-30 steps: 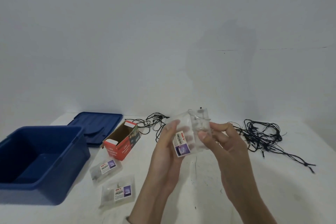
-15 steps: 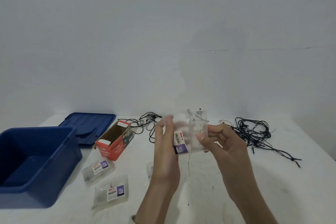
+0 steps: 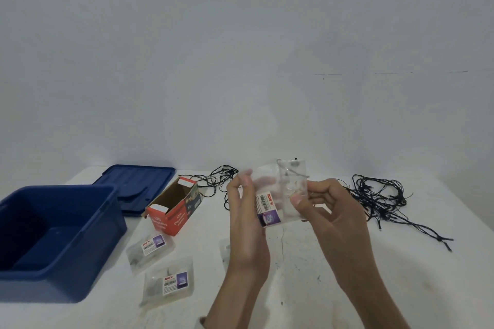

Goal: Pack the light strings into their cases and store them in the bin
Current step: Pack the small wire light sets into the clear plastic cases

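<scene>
Clear case pinched between left hand and right hand, contents indistinct.

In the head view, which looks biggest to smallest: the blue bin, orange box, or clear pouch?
1. blue bin
2. orange box
3. clear pouch, close to the box and nearer the camera, so unsure.

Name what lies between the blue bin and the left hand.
Head view: two clear labelled cases, farther case and nearer case; something clear shows by the left hand.
</scene>
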Motion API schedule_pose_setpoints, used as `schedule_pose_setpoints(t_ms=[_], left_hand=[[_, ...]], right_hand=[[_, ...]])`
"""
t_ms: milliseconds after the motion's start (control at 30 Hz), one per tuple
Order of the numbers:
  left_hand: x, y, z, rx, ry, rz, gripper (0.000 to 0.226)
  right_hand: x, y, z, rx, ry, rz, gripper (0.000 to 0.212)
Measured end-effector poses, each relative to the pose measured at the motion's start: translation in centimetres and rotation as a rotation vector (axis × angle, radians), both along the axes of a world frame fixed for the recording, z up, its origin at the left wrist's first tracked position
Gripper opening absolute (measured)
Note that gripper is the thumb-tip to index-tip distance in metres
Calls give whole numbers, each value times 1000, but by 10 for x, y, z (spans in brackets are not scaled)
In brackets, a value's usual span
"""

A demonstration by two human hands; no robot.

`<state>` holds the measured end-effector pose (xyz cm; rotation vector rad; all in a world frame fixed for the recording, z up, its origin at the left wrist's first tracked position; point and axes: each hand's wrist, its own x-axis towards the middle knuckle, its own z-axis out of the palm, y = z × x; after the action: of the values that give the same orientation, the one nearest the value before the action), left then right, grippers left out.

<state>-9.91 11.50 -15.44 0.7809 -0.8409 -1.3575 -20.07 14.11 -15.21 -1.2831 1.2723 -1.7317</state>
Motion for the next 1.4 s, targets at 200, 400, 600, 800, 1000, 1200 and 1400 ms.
schedule_pose_setpoints(t_ms=[200, 400, 600, 800, 1000, 1200, 1400], left_hand=[[4, -1, 2, -102, -142, -7, 43], [-1, -1, 10, -103, -236, -20, 34], [-1, 2, 10, -20, -111, -93, 48], [5, -2, 14, 58, -11, -175, 54], [13, -9, 16, 128, 182, -304, 70], [12, -4, 18, 8, 32, -213, 54], [9, -4, 15, -13, -84, -81, 47]], right_hand=[[-6, -3, 0, -1, 156, 106, 12], [5, -3, -8, -154, 413, -16, 21], [4, -2, -6, -127, 431, -33, 26], [9, 0, -2, -106, 491, -49, 19], [-1, -1, 11, -21, 219, 37, 37], [-8, -5, 9, 93, -254, 197, 20], [-1, -1, 10, -159, 168, -93, 19]])
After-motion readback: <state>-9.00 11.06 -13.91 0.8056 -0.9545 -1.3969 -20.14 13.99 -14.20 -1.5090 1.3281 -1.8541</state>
